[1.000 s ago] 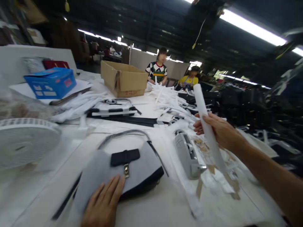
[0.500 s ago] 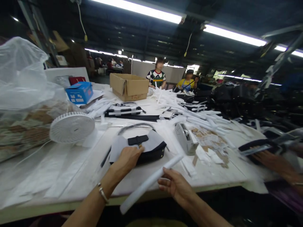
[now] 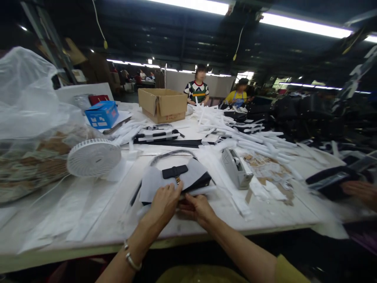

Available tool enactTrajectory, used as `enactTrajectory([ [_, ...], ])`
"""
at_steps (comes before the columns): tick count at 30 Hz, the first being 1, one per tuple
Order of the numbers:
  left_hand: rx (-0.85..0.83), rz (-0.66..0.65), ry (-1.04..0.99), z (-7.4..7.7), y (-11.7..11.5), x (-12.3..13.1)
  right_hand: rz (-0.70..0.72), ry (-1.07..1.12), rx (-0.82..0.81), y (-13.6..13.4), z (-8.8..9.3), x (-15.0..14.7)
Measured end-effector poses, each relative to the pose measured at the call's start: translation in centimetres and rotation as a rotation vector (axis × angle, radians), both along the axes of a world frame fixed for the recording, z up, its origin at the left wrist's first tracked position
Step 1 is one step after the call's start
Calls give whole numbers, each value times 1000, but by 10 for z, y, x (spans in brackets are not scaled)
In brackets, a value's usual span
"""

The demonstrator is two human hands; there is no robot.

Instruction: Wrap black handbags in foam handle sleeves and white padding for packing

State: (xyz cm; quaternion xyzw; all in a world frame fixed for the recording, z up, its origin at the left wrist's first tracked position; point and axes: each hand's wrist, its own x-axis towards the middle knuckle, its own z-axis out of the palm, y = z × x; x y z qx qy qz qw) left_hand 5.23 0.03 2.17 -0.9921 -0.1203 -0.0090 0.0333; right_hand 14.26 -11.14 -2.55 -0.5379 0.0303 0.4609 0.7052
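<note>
Checking the hands first: where's the handbag (image 3: pixel 176 177)?

Right at the near edge of the white workbench (image 3: pixel 88 244), between both hands. It's black, mostly covered by a grey sheet (image 3: pixel 156 184), with a black strap (image 3: pixel 174 171), a small gold-coloured clasp (image 3: pixel 178 180) and a curved handle (image 3: pixel 172 153) arching behind it.

And the fingers?

The left hand (image 3: pixel 165 206), with a metal bangle (image 3: pixel 131 261) on its wrist, has its fingers together, pressed down on the sheet. The right hand (image 3: pixel 196 208) sits just beside it at the bag's lower edge, fingers together and curled. I can't tell whether they're clamped on anything.

Any readable writing?

None. The blue carton (image 3: pixel 101 114) has white panels and a red mark, and the cardboard box (image 3: pixel 162 105) has red print on its side, but both are too small to read.

What's nearby?

A grey tape dispenser (image 3: pixel 236 169) stands to the right, with a white desk fan (image 3: pixel 93 157) to the left and a heap of white strips (image 3: pixel 235 133) farther along. At far right, another person's hand (image 3: pixel 357 192) lies beside a black bag part (image 3: pixel 330 182).
</note>
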Motion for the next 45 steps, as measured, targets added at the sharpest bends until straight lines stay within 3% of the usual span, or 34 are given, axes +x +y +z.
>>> enactTrajectory([
  [6, 258, 97, -375, -61, -19, -16, 165, -37, -77, -4, -5, 8],
  [9, 300, 86, -459, -77, -18, -18, 313, -37, -90, -15, -2, 9],
  [11, 290, 73, -465, -79, -17, -17, 420, -173, -120, -27, 7, 10],
  [13, 278, 62, -460, -78, -16, -17, 436, -558, -137, -37, 24, 12],
  [16, 274, 63, -451, -75, -16, -18, 359, -1415, -62, -41, 53, 23],
  [18, 283, 66, -452, -74, -17, -18, 416, -1901, -35, -35, 66, 36],
  [20, 300, 63, -458, -74, -16, -19, 541, -2219, -105, -28, 67, 49],
  [22, 313, 59, -457, -74, -16, -19, 618, -2392, -216, -23, 58, 61],
  [27, 305, 42, -403, -72, -17, -20, 588, -2551, -324, -29, 18, 72],
  [34, 262, 15, -196, -52, -16, -11, 539, -2458, -273, -32, -19, 78],
  [38, 306, -19, -145, -44, -13, -7, 549, -2474, -332, -32, -20, 76],
  [45, 333, -58, -123, -39, -10, -8, 593, -2539, -396, -32, 4, 58],
])
